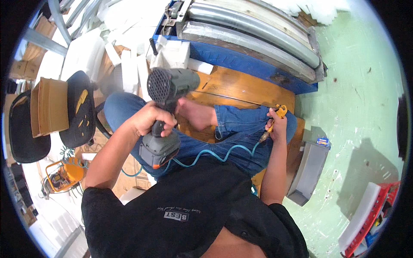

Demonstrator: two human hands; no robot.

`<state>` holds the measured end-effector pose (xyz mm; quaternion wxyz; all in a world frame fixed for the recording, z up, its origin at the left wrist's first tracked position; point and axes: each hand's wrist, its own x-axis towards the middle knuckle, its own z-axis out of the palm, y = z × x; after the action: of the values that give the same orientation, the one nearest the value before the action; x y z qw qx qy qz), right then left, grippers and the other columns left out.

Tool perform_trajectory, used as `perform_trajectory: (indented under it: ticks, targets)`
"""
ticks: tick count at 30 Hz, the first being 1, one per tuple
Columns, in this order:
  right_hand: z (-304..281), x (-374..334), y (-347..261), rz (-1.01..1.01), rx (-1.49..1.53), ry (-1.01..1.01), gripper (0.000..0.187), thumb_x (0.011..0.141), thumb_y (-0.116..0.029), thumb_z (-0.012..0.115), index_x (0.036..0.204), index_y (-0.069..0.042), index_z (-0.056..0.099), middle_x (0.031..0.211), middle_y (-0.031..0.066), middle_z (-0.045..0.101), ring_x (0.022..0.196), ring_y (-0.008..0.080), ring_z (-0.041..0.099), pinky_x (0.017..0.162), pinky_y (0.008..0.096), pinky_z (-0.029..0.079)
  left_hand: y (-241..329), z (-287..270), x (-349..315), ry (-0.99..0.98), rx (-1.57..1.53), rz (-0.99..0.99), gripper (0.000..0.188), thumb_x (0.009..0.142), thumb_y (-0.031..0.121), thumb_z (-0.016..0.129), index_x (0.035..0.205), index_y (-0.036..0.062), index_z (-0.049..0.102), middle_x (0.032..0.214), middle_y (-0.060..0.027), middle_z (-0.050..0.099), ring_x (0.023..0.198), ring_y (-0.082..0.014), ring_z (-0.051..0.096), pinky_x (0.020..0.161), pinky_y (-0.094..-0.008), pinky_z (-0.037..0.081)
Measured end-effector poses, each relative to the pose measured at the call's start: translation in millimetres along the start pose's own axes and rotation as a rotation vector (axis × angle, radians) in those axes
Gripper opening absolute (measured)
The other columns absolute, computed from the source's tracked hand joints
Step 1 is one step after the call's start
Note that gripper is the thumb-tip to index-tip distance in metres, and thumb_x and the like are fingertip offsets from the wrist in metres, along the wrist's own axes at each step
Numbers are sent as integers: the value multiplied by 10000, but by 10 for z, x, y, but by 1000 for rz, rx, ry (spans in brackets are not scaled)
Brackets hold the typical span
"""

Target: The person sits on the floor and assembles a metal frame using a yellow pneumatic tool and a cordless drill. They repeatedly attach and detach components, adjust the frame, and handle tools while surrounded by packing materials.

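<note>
My left hand [154,119] is wrapped round the handle of a dark grey cordless blower [174,84]. The blower has a round mesh intake and a battery pack [159,148] at its base, and it is held above my lap with its barrel to the right. Over my right knee, my right hand [277,123] grips a yellow air blow gun [282,111]. From its metal fitting, a teal coiled hose [206,154] runs left across my jeans [245,124]. A bare foot [198,114] shows between my legs, on the wooden boards.
Ahead lies a blue-framed machine [245,62] with metal rollers [254,26]. White foam blocks [172,53] sit at its left. An open cardboard box [50,106] rests on a black chair [79,112], near a yellow-framed reel [64,174]. Rightward are a grey tray [307,172] and red crate [374,219].
</note>
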<state>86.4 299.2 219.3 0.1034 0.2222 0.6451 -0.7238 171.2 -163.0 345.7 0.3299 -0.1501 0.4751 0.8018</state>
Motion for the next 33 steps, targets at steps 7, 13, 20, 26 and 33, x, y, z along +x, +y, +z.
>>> perform_trajectory:
  ticks: [7, 13, 20, 26, 33]
  targets:
    - [5, -14, 26, 5, 101, 27, 206, 910, -182, 735, 1003, -80, 581, 830, 62, 601, 421, 122, 485, 363, 308, 421, -53, 542, 529, -179, 64, -55, 441, 633, -26, 679, 1036, -6, 501, 616, -122, 531, 466, -233, 535, 481, -362, 419]
    - [-118, 8, 105, -20, 203, 7, 183, 938, -202, 712, 1015, -81, 599, 829, 60, 622, 426, 127, 485, 363, 312, 416, -210, 979, 1337, -235, 73, -111, 336, 722, 2, 677, 1007, 2, 500, 636, -130, 551, 484, -238, 552, 513, -367, 453]
    - [-153, 29, 121, -94, 247, -30, 194, 923, -186, 716, 972, -53, 582, 772, 62, 602, 420, 135, 520, 359, 310, 443, -227, 1351, 1632, -324, 189, -180, 411, 655, -3, 695, 1023, -6, 512, 609, -119, 529, 472, -235, 533, 508, -365, 441]
    - [-94, 10, 61, -104, 209, -36, 210, 916, -177, 725, 959, -33, 577, 824, 88, 601, 427, 129, 521, 367, 299, 443, -67, 1413, 1446, -453, 278, 23, 655, 619, 93, 774, 1212, -22, 522, 566, -74, 528, 450, -204, 513, 522, -331, 412]
    - [-147, 56, 141, -62, 127, 6, 212, 917, -188, 720, 1019, -57, 588, 815, 58, 621, 420, 130, 519, 370, 307, 444, 76, 704, 843, -373, 88, 438, 803, 613, 205, 837, 1315, -5, 510, 602, -75, 536, 465, -224, 522, 521, -418, 405]
